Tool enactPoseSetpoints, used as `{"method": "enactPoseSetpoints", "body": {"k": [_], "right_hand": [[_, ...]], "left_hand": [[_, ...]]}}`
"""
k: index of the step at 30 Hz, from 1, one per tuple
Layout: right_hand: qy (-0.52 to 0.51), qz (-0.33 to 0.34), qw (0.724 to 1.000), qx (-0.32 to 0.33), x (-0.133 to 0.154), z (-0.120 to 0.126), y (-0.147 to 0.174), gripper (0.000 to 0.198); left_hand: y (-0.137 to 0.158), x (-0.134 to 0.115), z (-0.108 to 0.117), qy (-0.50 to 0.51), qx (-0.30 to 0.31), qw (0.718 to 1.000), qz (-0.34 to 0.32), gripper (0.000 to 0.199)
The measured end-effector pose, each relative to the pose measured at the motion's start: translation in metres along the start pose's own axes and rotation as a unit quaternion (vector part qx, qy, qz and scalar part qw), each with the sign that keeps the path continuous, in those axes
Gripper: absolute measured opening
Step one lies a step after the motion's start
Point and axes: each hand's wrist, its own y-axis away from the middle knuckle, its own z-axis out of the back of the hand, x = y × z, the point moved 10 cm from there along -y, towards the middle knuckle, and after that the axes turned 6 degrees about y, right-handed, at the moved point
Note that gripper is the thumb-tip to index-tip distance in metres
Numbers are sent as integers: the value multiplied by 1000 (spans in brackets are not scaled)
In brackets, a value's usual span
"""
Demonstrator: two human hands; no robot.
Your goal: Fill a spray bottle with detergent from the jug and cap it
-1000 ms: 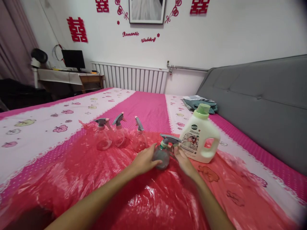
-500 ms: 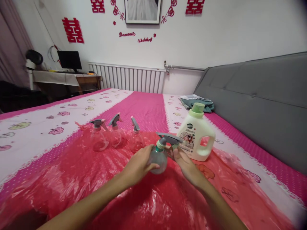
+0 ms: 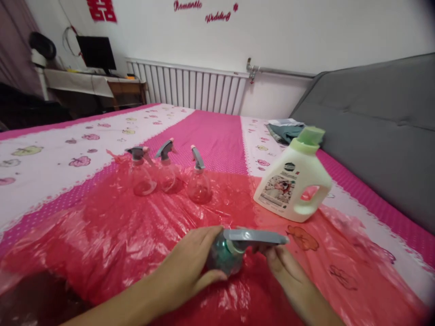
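My left hand [image 3: 193, 260] is wrapped round the clear greenish body of a spray bottle [image 3: 224, 257], thumb in front. The bottle's grey spray head points to the right. Under the nozzle, the curled fingers of my right hand [image 3: 287, 267] grip the spray head near its trigger; some fingertips are hidden behind it. Beyond my hands stand a left spray bottle [image 3: 142, 179], a middle spray bottle [image 3: 168, 176] and a right spray bottle [image 3: 199, 186], all clear with grey and pink heads. A pale green detergent jug [image 3: 295, 181] with a green cap stands behind my right hand.
A thin red plastic sheet [image 3: 112, 235] covers the near part of the bed [image 3: 217, 136]. Folded clothes [image 3: 285, 130] lie by the grey headboard [image 3: 374, 104]. Farther back are a radiator [image 3: 186, 86] and a desk with a monitor [image 3: 97, 52].
My view has tipped downward. Both hands and the held spray bottle sit lower in view, with the spray head now seen more from above. The standing bottles and jug keep their places.
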Motion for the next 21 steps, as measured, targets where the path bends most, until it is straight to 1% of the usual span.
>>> {"method": "enactPoseSetpoints", "body": {"k": [2,4,6,9,11,14,16,18,19,21], "right_hand": [[-25,11,1000,7,2,4,0,47],[-29,33,999,-18,9,12,-1,42],[-3,42,998,-50,18,20,-3,39],[53,32,993,-99,31,28,-8,43],[86,29,990,-107,39,28,-10,46],[110,34,987,-111,46,25,-9,41],[105,57,985,-123,52,26,-5,41],[106,97,981,-131,61,26,-2,52],[116,120,977,-129,67,26,0,53],[146,166,967,-125,81,25,3,44]], "left_hand": [[4,-1,-2,-7,-12,1000,-1,71],[7,-2,-5,-9,-18,1000,0,76],[6,-3,-6,-9,-23,1000,3,74],[2,-2,-5,-28,-39,999,9,67],[0,2,-6,-41,-48,998,15,65],[1,10,-7,-27,-64,997,20,69],[3,13,-7,-9,-73,997,18,70],[4,15,-7,2,-75,997,19,69],[4,14,-7,5,-72,997,21,69],[5,12,-6,10,-65,998,22,69]]}}
